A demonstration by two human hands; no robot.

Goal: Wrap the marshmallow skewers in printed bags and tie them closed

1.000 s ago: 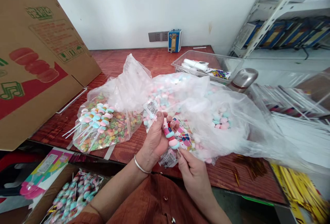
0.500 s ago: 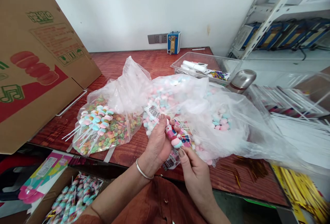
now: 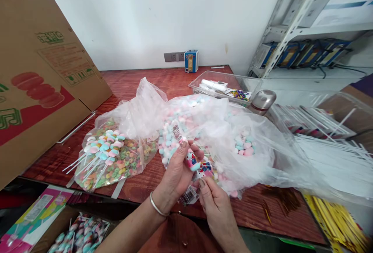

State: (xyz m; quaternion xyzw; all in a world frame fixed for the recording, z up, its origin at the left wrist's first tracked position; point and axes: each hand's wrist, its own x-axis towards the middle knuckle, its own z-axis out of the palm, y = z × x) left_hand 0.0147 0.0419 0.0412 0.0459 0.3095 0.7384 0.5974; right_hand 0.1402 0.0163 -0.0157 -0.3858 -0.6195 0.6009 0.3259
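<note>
My left hand [image 3: 176, 173] is closed around a small printed packet [image 3: 201, 169] with a skewer of pastel candy pieces [image 3: 192, 161] inside it; a barcode strip sticks up past my forefinger. My right hand [image 3: 215, 206] pinches the packet's lower end, by the stick, from below. Both hands hover over the front edge of a red-brown wooden table [image 3: 140, 78]. Just behind them lies a large clear plastic bag [image 3: 262, 148] full of loose pink, blue and white candies.
A clear bag of coloured cereal rings [image 3: 116, 157] with several finished candy skewers on top lies at left. A big cardboard box [image 3: 37, 86] leans at far left. A clear tray [image 3: 224, 86], a metal flask [image 3: 262, 101] and stacked sleeves [image 3: 320, 128] are at right; a carton of packed skewers [image 3: 78, 235] sits below.
The camera tilted down, so everything sits lower in the picture. My left hand has turned the packet more upright, and the right fingers stay pinched at its lower end.
</note>
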